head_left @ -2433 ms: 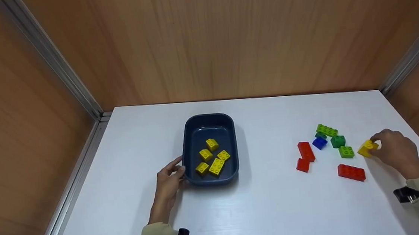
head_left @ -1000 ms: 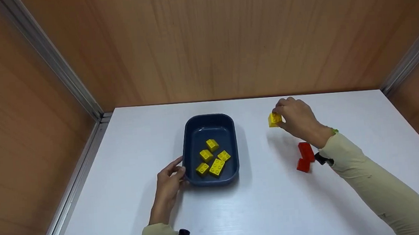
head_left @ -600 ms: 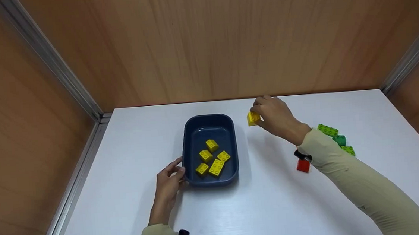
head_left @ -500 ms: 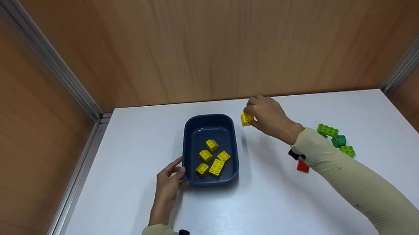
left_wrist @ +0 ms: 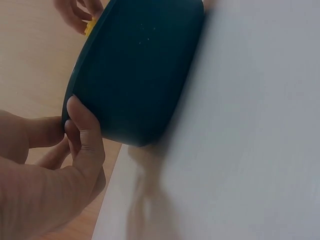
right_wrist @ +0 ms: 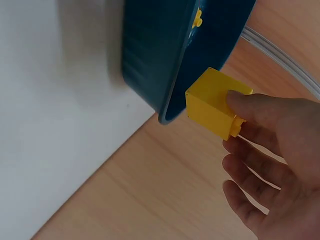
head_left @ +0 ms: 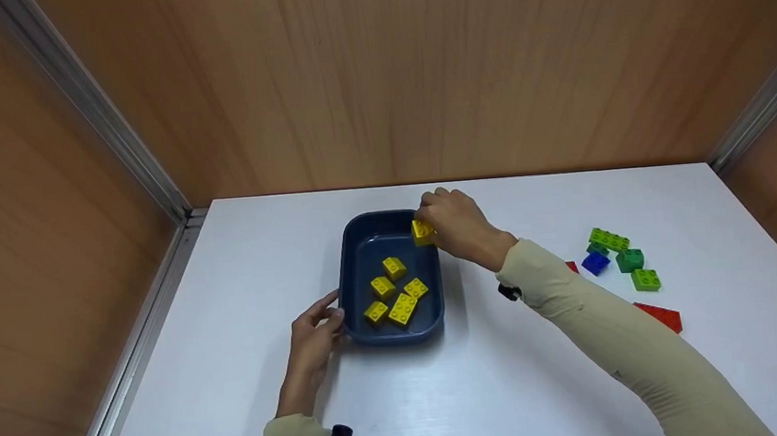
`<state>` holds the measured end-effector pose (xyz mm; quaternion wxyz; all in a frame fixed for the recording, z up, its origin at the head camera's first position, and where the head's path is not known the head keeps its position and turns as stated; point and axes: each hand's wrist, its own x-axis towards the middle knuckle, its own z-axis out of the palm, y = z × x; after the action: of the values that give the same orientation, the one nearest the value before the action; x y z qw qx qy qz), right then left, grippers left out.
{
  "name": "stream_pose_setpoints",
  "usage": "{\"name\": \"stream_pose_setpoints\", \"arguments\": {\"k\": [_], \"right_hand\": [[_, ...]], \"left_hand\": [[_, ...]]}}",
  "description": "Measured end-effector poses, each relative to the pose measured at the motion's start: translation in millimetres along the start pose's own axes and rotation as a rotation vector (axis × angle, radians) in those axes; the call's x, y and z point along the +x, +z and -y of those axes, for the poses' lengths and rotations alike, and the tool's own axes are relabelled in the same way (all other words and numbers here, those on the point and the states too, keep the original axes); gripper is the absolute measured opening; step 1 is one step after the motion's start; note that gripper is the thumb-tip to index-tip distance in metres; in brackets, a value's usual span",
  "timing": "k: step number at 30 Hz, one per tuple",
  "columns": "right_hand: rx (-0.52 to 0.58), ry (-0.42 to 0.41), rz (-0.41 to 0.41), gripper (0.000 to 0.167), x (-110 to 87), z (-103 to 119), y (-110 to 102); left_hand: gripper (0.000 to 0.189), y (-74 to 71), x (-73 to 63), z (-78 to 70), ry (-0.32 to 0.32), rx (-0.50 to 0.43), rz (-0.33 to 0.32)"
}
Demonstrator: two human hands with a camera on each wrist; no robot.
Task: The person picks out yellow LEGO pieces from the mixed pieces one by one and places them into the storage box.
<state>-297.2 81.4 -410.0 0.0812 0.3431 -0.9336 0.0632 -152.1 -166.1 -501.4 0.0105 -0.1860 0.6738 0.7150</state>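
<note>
My right hand (head_left: 457, 224) pinches a yellow toy brick (right_wrist: 215, 105) between thumb and fingers. In the head view that brick overlaps the far right rim of a dark blue tray (head_left: 362, 230). Several yellow bricks (head_left: 402, 309) lie loose on the tray's floor, toward its near end. At the tray's left side, my left hand (head_left: 313, 335) grips the rim. The left wrist view shows its thumb and fingers on either side of the tray's wall (left_wrist: 135, 70).
On the right of the white table (head_left: 499, 389) lie green bricks (head_left: 608, 239), a blue brick (head_left: 596, 262) and a red brick (head_left: 661, 316). My right sleeve (head_left: 597, 312) partly covers another red piece (head_left: 572, 267). Wood panels (head_left: 378, 80) enclose the table's back and sides.
My right hand took hold of the yellow brick at the far right and carried it left to the tray's rim. The left hand and tray have stayed in place.
</note>
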Motion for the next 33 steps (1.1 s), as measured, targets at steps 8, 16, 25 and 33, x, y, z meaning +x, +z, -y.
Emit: {"name": "stream_pose_setpoints", "arguments": {"k": [8,16,25,33], "right_hand": [[-0.015,-0.006,0.058,0.027,10.9,7,15],[0.002,0.012,0.129,0.027,15.8,8,26],[-0.014,0.012,0.168,0.028,18.2,10,35],[-0.033,-0.006,0.207,0.025,19.9,13,38]], "left_hand": [[0.041,0.7,-0.7,-0.5,-0.005,-0.003,0.005],[0.042,-0.1,-3.3,-0.8,-0.003,-0.002,0.009],[0.042,0.3,-3.7,-0.9,-0.017,-0.009,0.011],[0.042,0.5,-3.3,0.3,-0.018,-0.012,0.009]]}}
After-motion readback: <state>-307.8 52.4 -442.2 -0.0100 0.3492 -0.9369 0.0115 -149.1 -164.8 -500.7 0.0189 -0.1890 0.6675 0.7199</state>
